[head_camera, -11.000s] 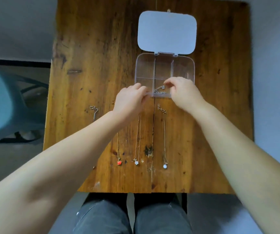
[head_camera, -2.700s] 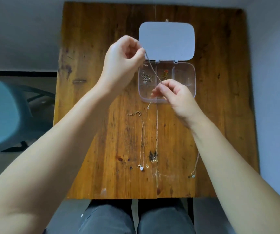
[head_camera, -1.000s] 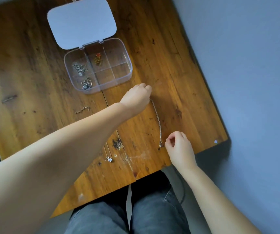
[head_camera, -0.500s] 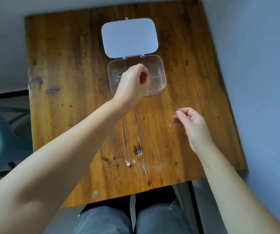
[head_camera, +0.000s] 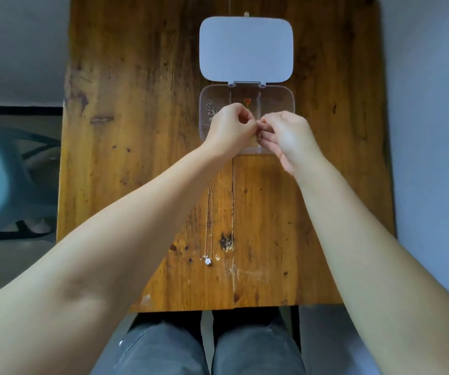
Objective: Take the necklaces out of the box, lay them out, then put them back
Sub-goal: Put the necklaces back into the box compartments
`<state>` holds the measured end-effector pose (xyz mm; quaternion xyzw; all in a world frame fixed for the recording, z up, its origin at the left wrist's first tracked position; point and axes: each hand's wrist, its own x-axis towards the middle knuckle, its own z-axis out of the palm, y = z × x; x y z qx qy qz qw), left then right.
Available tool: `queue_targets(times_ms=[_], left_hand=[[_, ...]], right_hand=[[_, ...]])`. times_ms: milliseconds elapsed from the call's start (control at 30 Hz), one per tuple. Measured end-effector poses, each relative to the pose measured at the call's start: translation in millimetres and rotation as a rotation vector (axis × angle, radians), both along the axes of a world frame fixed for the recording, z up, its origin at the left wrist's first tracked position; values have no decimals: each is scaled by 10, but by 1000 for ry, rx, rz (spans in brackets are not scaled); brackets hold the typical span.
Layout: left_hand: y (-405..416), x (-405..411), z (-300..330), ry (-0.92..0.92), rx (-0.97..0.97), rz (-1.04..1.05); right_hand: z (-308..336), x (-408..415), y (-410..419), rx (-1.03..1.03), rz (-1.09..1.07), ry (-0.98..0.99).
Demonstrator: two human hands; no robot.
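Clear compartment box (head_camera: 285, 98), lid (head_camera: 245, 48) open flat, on wooden worktop (head_camera: 142, 109).

Contents: silver chain (head_camera: 212, 109) in far-left cell, red pendant (head_camera: 247, 100) in far-middle cell; the near cells are hidden by the hands. Left hand (head_camera: 230, 129) and right hand (head_camera: 288, 136) meet fingertip to fingertip over the box, pinched on something too small to identify. One necklace (head_camera: 208, 226) with pale pendant lies stretched out on the worktop, nearer the person. No legible writing. Grey floor, grey trousers (head_camera: 207, 347) below.
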<state>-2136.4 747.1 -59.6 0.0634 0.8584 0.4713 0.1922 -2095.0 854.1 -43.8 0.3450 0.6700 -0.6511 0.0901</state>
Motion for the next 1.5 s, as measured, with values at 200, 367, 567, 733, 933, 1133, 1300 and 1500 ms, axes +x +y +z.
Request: queue_targets(times_ms=[200, 367, 567, 733, 933, 1133, 1300, 1500], left_hand=[[-209, 37, -5, 151, -111, -83], [-848, 252, -96, 228, -159, -65], [-1161, 464, -488, 291, -548, -304], [-1118, 438, -561, 430, -587, -502], [-1114, 395, -561, 456, -540, -556], [-915, 449, -350, 333, -323, -479], [-115, 455, -100, 313, -146, -462], [1096, 623, -45, 355, -68, -590]], right_hand=[[-99, 97, 21, 314, 219, -13], [-88, 800, -296, 342, 512, -47], [-433, 1773, -990, 522, 701, -263], [-592, 2115, -1260, 706, 671, -198], [-709, 2075, -1369, 867, 605, -45], [-607, 2112, -1115, 781, 398, -41], [-494, 2354, -321, 766, 142, -69], [-536, 2668, 539, 793, -88, -170]])
